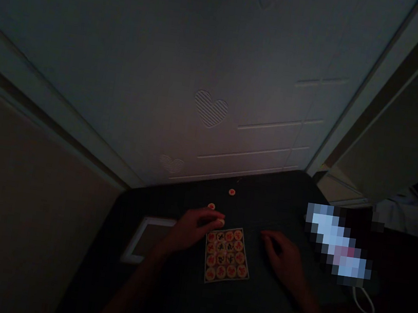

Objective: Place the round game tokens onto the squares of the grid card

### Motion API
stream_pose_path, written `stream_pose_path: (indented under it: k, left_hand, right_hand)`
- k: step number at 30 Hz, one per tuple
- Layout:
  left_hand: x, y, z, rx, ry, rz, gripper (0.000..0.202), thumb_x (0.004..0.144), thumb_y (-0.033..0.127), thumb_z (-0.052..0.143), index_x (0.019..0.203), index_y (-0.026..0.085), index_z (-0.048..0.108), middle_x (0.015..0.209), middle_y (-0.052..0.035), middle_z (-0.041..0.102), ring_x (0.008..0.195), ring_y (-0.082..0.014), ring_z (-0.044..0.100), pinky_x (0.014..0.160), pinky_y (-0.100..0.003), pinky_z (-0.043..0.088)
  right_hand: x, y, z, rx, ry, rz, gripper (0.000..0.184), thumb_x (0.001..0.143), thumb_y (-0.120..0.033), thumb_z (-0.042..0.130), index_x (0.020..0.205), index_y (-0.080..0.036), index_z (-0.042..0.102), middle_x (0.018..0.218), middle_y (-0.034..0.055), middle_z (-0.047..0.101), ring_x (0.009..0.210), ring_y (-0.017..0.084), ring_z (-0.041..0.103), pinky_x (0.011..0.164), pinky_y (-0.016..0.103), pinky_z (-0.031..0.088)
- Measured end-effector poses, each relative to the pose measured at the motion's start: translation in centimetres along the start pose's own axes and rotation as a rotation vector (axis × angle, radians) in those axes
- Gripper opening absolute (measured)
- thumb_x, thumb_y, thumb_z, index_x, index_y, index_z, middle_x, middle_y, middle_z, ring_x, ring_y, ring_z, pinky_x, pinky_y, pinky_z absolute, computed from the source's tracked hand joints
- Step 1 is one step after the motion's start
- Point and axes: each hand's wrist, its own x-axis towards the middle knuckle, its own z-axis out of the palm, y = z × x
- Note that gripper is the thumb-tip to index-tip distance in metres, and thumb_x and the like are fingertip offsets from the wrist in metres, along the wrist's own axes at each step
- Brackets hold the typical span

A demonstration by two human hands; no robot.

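A round Chinese chess piece (220, 222) is pinched between the thumb and fingers of my left hand (195, 227). This hand hovers at the far left corner of a shallow square box (206, 265). Rows of Chinese chess pieces (230, 272) fill the box, face up, most with red characters and several in the middle with black ones. Just beyond my left fingers lies a loose red-marked piece (211, 206); another loose piece (232, 192) is farther back. My right hand (283, 255) rests on the table right of the box, fingers curled together, with nothing visible in them.
The dark table (265, 195) stands against a pale panel (147, 65) with embossed hearts and lines. Partly behind my left forearm lies a white-framed flat object (139, 237). A bright, pixelated object (337, 242) with a white cord (365, 305) is at the right edge.
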Motion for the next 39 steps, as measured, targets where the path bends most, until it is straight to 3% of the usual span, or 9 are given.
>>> stream_pose_path:
  k: [5,11,22,32,39]
  left_hand:
    - [0.2,-0.5,0.2,0.114,-0.038,0.030,0.026,0.090,0.043,0.065,0.107,0.025,0.072,0.098,-0.0010,0.075,0.090,-0.0165,0.069,0.083,-0.029,0.053]
    - [0.5,-1.2,0.1,0.225,-0.140,0.072,0.023,0.089,0.045,0.065,0.095,0.024,0.073,0.093,-0.0010,0.073,0.086,-0.0162,0.066,0.077,-0.027,0.051]
    - [1.1,-1.7,0.5,0.268,-0.212,0.148,0.015,0.089,0.039,0.068,0.092,0.028,0.078,0.094,-0.0002,0.076,0.095,-0.0189,0.065,0.086,-0.029,0.046]
    - [1.1,-1.8,0.8,0.257,-0.181,0.156,0.015,0.090,0.037,0.066,0.094,0.027,0.077,0.098,-0.0006,0.075,0.099,-0.0190,0.064,0.091,-0.031,0.047]
    - [1.1,-2.0,0.9,0.251,-0.163,0.115,0.015,0.088,0.037,0.069,0.095,0.027,0.076,0.097,-0.0009,0.073,0.091,-0.0172,0.065,0.084,-0.029,0.049]
  right_hand:
    - [0.0,0.2,0.1,-0.002,0.005,0.004,0.026,0.096,-0.036,0.052,0.108,-0.025,0.072,0.106,0.0063,0.076,0.096,0.024,0.072,0.085,0.037,0.058]
    - [-0.1,0.1,0.1,0.004,-0.010,0.022,0.026,0.097,-0.036,0.052,0.110,-0.025,0.071,0.105,0.0060,0.075,0.096,0.023,0.072,0.085,0.038,0.058]
    - [0.0,0.0,0.0,0.014,-0.006,0.019,0.024,0.097,-0.036,0.052,0.107,-0.026,0.072,0.105,0.0053,0.076,0.095,0.024,0.072,0.085,0.037,0.058]
    - [-0.1,0.3,0.1,0.003,-0.009,0.022,0.026,0.097,-0.037,0.052,0.108,-0.026,0.072,0.107,0.0061,0.075,0.097,0.024,0.072,0.086,0.039,0.058]
    - [0.0,-0.1,-0.1,0.006,0.002,0.015,0.027,0.097,-0.038,0.051,0.109,-0.026,0.072,0.104,0.0060,0.076,0.095,0.024,0.072,0.082,0.037,0.059]
